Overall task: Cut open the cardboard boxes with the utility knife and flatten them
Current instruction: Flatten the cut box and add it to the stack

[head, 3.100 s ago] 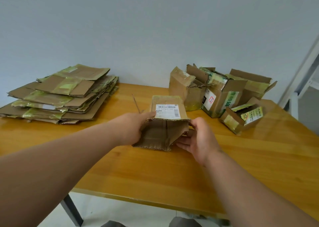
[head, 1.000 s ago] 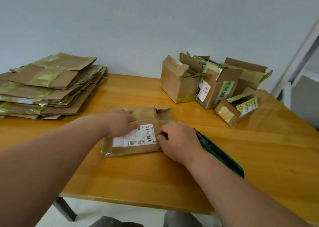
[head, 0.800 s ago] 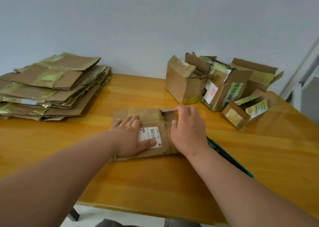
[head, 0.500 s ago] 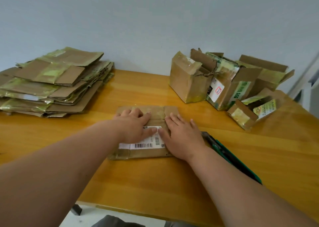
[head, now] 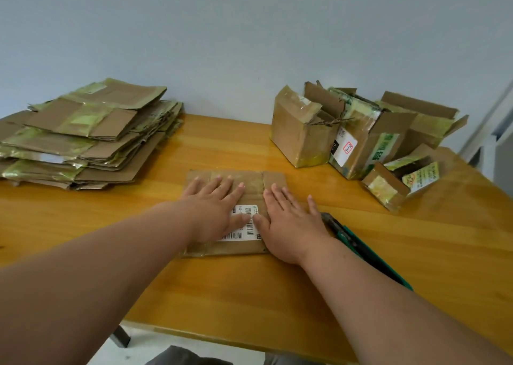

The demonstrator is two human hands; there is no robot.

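Left hand [head: 215, 212] and right hand [head: 288, 223] lie flat, fingers spread straight, pressing the flattened box [head: 236, 181] onto the wooden table [head: 277, 295]. Stack of flattened cardboard [head: 83, 134] sits far left; uncut boxes [head: 358, 136] cluster far right. Shipping label [head: 248, 225] shows between the thumbs. Green utility knife [head: 361, 250] lies just beside the right wrist, partly hidden.

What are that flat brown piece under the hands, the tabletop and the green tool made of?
Flattened brown box: matte corrugated cardboard, judging by the stacked sheets' fluted edges, with glossy tape strips and a white paper barcode label. Orange-yellow tabletop: apparently varnished wood, with visible plank grain and a reflective sheen. Green utility knife: probably plastic-bodied, but it is mostly hidden.
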